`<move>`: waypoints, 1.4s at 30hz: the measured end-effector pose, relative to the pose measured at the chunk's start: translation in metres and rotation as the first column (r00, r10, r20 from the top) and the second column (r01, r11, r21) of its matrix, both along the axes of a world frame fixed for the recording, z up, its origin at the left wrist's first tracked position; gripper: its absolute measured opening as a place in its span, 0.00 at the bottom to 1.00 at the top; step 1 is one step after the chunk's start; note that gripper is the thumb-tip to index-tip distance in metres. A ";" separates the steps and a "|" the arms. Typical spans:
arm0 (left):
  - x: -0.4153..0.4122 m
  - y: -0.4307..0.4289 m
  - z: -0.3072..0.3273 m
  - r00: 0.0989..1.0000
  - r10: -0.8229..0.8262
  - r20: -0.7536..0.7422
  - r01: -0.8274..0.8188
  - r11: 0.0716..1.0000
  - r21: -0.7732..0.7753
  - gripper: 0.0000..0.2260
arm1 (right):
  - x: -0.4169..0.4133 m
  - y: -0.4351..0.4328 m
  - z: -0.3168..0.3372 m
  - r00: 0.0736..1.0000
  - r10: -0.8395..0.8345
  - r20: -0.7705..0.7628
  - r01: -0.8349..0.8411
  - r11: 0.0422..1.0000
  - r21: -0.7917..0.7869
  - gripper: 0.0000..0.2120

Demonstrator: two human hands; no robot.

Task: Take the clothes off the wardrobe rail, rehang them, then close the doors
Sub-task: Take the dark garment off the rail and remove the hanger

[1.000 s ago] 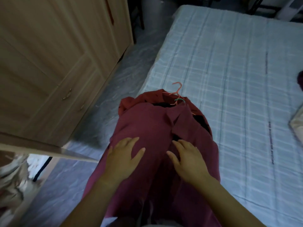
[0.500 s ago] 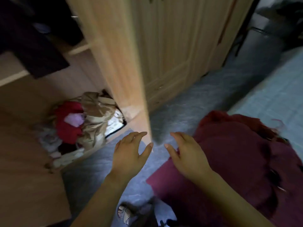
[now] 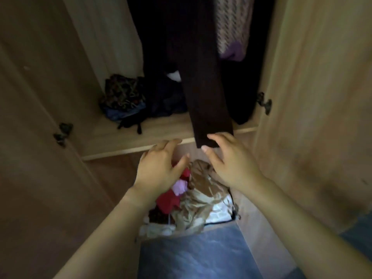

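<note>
Wardrobe, left door and right door both open.
- Hanging: long dark garment, hem at the shelf edge; patterned garment, purple hem, beside it.
- Shelf: folded patterned bundle.
- Below: crumpled clothes pile.
- Left hand, right hand: fingers loose, empty; the right hand's fingertips are at the dark hem.

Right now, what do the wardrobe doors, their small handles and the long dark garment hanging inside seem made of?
Wardrobe doors: light wood or wood-look laminate, matt, with faint grain streaks.
Handles: probably dark metal, ornate shape; too blurred to be sure.
Dark garment: soft ribbed cloth, judging by fine lengthwise lines; dim light leaves it open.
</note>
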State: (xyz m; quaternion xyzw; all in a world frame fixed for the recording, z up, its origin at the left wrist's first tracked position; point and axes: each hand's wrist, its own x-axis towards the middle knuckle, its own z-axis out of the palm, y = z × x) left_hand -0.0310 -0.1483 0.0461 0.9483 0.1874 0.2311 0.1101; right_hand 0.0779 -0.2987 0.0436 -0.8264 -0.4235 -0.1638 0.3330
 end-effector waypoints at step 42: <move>0.422 0.344 0.523 0.699 -0.350 0.624 0.251 0.937 0.244 0.29 | 0.340 0.288 0.657 0.469 -0.587 0.661 0.468 0.799 0.377 0.20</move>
